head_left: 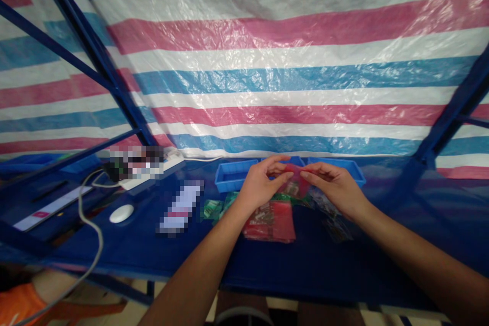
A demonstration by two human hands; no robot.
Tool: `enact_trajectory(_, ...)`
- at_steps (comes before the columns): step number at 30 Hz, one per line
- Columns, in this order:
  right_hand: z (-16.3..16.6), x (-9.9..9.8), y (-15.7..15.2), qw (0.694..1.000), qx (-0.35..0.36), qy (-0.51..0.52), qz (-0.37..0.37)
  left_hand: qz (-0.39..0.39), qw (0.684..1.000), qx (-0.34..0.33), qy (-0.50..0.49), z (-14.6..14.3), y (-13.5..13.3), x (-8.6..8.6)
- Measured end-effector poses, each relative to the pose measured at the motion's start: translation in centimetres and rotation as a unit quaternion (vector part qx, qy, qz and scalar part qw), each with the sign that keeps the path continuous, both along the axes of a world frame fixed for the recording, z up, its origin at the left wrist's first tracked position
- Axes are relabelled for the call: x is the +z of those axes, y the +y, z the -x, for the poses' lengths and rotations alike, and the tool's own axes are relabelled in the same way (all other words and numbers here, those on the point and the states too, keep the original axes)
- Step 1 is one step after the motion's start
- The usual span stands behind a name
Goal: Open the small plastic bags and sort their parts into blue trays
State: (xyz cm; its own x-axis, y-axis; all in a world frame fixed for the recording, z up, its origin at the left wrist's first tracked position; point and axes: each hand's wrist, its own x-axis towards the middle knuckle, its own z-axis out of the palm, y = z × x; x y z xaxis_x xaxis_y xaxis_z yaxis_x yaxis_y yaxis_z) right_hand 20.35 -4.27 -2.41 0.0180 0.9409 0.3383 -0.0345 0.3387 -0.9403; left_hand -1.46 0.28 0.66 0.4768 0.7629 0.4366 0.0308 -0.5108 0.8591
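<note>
A small translucent red bag (294, 183) is held up between my two hands above the blue table. My left hand (263, 181) pinches its upper left edge between thumb and fingers. At the upper right edge, my right hand (334, 186) pinches it the same way. Just below lies a stack of red bags (273, 224) with pale print. Green packets (212, 209) rest left of the stack, partly hidden by my left forearm. Clear packets with dark contents (338, 228) lie under my right hand, their contents too blurred to name.
Blue bins (235, 175) stand along the back of the table (305, 270). On the left are a white mouse-shaped object (121, 213), a white power strip (153, 175) and a grey cable (100, 237). Blue frame posts (439, 122) flank a striped sheet (286, 81). An orange sleeve (21, 303) shows lower left.
</note>
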Motion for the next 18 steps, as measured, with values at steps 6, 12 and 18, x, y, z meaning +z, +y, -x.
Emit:
enact_trajectory(6, -0.07, 0.33, -0.13, 1.000, -0.011, 0.000, 0.000, 0.005, 1.000, 0.011, -0.013, 0.02, 0.09, -0.13)
enact_trajectory(12, -0.32, 0.39, -0.06, 0.998, -0.058, -0.009, -0.004, -0.059, 0.996, 0.068, -0.007, 0.02, 0.38, -0.13)
enact_trajectory(18, -0.32, 0.38, 0.20, 0.992, -0.118, 0.042, -0.026, -0.203, 0.974, 0.083, 0.061, 0.15, -0.36, 0.65)
